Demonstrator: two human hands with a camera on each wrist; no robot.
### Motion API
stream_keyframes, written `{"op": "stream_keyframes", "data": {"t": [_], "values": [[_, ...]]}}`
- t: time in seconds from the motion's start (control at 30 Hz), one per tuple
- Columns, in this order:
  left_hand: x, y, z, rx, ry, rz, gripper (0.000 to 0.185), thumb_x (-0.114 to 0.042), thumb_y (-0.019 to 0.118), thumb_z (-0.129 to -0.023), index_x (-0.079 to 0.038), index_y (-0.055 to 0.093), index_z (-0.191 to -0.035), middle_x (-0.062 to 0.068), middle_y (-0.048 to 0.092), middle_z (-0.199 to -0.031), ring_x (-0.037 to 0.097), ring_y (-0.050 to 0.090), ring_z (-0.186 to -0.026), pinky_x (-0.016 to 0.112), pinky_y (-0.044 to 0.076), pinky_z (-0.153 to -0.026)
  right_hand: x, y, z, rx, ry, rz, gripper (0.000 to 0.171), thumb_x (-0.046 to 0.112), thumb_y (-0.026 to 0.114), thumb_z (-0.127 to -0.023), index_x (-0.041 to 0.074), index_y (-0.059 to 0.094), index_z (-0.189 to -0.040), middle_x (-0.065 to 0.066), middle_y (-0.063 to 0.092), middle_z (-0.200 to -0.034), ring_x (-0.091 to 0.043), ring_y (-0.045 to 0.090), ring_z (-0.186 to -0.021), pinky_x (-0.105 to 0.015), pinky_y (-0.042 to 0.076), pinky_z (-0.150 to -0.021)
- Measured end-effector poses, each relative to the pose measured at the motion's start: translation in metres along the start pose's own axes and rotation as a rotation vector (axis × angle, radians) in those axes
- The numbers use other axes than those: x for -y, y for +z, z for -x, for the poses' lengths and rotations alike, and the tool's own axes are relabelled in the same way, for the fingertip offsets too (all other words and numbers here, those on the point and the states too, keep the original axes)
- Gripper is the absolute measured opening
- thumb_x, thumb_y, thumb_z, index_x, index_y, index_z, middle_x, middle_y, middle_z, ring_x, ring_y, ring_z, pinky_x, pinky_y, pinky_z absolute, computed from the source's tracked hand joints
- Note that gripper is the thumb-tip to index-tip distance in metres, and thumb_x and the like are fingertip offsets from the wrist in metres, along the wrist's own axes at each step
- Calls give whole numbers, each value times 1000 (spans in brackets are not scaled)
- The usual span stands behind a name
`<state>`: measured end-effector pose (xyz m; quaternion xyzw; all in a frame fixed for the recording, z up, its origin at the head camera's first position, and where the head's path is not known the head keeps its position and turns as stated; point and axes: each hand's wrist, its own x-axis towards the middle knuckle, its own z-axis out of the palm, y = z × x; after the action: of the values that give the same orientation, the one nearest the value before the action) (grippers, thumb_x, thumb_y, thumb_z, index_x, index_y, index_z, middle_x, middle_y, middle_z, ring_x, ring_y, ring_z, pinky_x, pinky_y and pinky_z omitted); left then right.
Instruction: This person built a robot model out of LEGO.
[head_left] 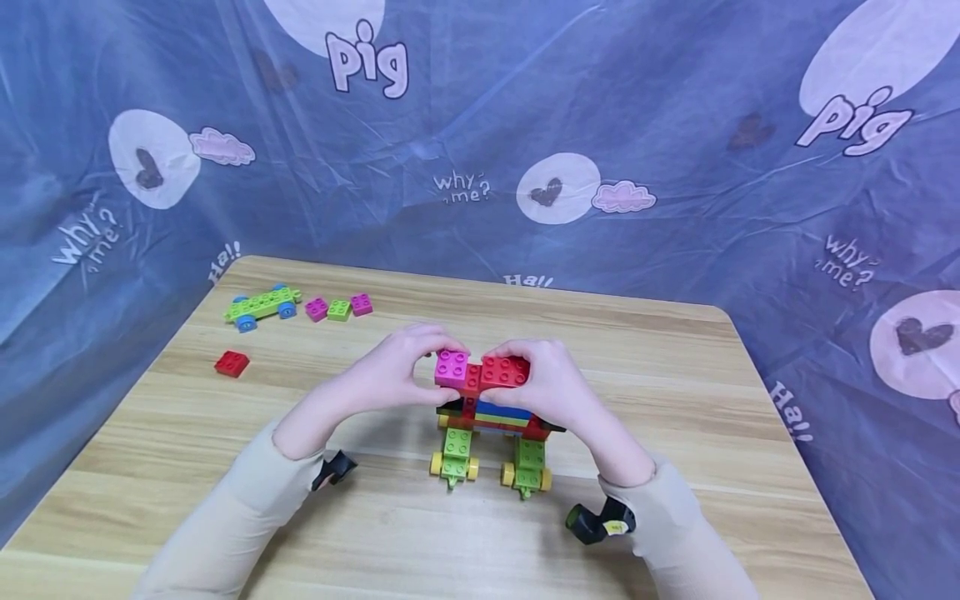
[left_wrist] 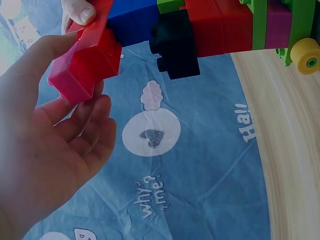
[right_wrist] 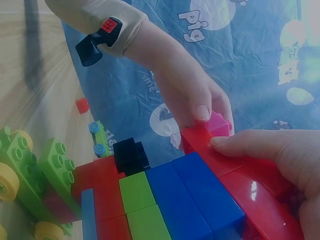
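Note:
A brick model (head_left: 491, 417) stands mid-table on two green wheeled bases with yellow wheels (head_left: 454, 460). My left hand (head_left: 442, 354) pinches a magenta brick (head_left: 452, 367) at the model's top left. My right hand (head_left: 521, 360) grips the red brick (head_left: 504, 372) beside it. In the left wrist view my left hand (left_wrist: 75, 105) holds the magenta brick (left_wrist: 67, 82) between thumb and fingers, against the red brick (left_wrist: 97, 50), with a black brick (left_wrist: 175, 47) lower down. The right wrist view shows the magenta brick (right_wrist: 220, 124), the red brick (right_wrist: 240, 172), blue bricks (right_wrist: 195, 195) and my right thumb (right_wrist: 260, 145).
At the table's far left lie a green wheeled base with blue wheels (head_left: 262, 304), a row of three small magenta and green bricks (head_left: 339, 309) and a lone red brick (head_left: 232, 363). A blue printed cloth (head_left: 675, 167) hangs behind and around the wooden table (head_left: 675, 400).

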<state>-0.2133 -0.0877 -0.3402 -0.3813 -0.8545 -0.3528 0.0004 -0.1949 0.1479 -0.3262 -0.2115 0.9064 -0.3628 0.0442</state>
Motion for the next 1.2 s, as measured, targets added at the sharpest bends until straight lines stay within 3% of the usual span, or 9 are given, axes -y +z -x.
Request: {"op": "stream_keyframes", "data": {"t": [0.3,0.47,0.83,1.2], "values": [[3,1,1,-64,12,10,38,-26,80,-81,-8,70,-113,4,71,-110,21,64,-108,41,52,-95,0,0,0,-12,-21,0,41,23,87,-73,5,73,-107,-6,74,-92,-11,60,-71,-24,51,-61],[1,0,-1,-57,24,-9,36,-26,80,-81,-7,71,-110,6,71,-108,23,65,-105,42,53,-94,-1,0,1,-4,-7,-4,42,24,86,-73,5,73,-108,-6,74,-95,-11,60,-72,-25,52,-63],[-3,-2,-2,-37,-32,-5,37,-25,81,-79,-7,71,-110,6,71,-109,24,65,-107,44,52,-96,0,0,1,-6,7,8,42,24,86,-73,6,73,-109,-6,74,-95,-11,60,-73,-25,51,-63],[1,-1,1,-59,20,10,42,-26,81,-80,-7,70,-115,5,70,-112,22,64,-108,42,52,-95,-1,0,1,-7,-14,4,41,24,86,-74,5,73,-108,-6,74,-95,-10,60,-72,-24,51,-63]]}}
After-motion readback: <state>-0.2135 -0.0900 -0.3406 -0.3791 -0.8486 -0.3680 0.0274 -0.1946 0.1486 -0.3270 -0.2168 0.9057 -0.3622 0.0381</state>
